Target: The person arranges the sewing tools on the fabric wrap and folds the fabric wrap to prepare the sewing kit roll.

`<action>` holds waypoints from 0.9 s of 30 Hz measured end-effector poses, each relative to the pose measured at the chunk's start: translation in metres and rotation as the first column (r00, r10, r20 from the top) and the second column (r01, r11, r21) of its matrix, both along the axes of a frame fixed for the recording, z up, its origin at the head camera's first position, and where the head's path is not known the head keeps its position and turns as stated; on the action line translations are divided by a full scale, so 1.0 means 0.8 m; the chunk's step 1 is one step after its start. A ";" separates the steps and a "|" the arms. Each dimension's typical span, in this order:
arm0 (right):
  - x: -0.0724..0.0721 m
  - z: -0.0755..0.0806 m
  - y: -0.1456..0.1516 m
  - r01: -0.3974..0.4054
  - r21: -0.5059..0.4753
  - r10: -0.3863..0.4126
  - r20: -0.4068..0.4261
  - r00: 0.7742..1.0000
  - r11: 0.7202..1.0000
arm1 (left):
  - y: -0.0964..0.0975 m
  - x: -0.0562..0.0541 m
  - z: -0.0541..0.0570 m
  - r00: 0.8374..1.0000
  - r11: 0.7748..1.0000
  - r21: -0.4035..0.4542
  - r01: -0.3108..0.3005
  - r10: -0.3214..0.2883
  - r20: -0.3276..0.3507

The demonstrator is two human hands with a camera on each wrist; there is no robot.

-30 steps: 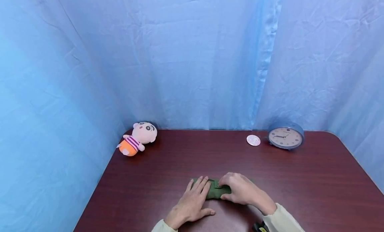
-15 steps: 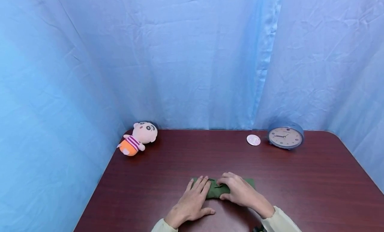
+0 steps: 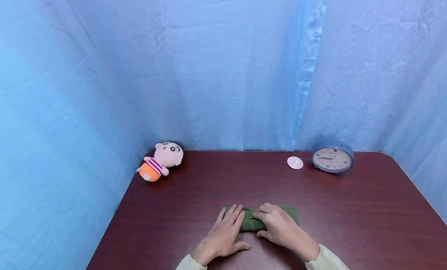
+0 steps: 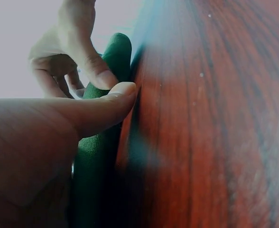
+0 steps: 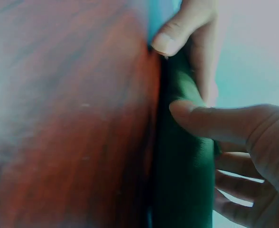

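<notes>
A long green cloth pouch with a small flap on top lies near the front of the table. My left hand rests flat on its left part, fingers extended, thumb out towards the near side. Curled fingers of my right hand touch the flap, while the thumb is at the pouch's near edge. In the right wrist view that thumb presses the side of the green pouch and the other fingers reach over its top. Whatever the pouch contains is hidden.
On the dark red-brown table, a plush doll lies at the back left. A blue alarm clock stands at the back right, beside a round whitish disc. Blue curtains hang around the table.
My right hand has shifted slightly, and the flap, raised half a second ago, lies flatter. A black object by the right sleeve has dropped out of view. The left hand stays put.
</notes>
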State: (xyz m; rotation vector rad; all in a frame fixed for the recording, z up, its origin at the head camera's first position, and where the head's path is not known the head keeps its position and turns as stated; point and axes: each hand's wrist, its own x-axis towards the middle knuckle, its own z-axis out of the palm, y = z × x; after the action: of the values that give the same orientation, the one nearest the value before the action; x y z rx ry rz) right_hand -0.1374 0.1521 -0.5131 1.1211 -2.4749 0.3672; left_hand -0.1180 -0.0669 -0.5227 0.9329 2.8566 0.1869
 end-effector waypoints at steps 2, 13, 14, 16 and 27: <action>0.000 -0.004 -0.002 0.001 0.015 0.001 -0.093 0.996 1.000 | 0.000 0.000 0.000 1.000 1.000 -0.003 -0.001 0.001 -0.004; 0.008 -0.012 -0.016 0.042 0.090 -0.008 -0.350 0.937 0.995 | 0.000 0.001 0.001 1.000 1.000 -0.003 -0.008 0.008 -0.001; 0.009 -0.012 -0.017 0.043 0.093 -0.007 -0.357 0.934 0.995 | 0.000 0.001 0.001 1.000 1.000 -0.002 -0.008 0.008 -0.001; 0.010 -0.012 -0.018 0.045 0.098 -0.006 -0.364 0.931 0.994 | 0.000 0.000 0.001 1.000 1.000 0.005 -0.006 0.006 -0.003; 0.011 -0.007 -0.023 0.087 0.196 -0.008 -0.371 0.929 0.977 | -0.001 0.000 -0.003 0.999 1.000 0.012 0.003 -0.002 -0.040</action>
State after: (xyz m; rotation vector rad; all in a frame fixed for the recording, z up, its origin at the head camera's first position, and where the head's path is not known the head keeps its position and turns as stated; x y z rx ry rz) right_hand -0.1284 0.1336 -0.5184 1.0906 -2.2338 -0.1173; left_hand -0.1182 -0.0675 -0.5251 0.9531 2.8942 0.1878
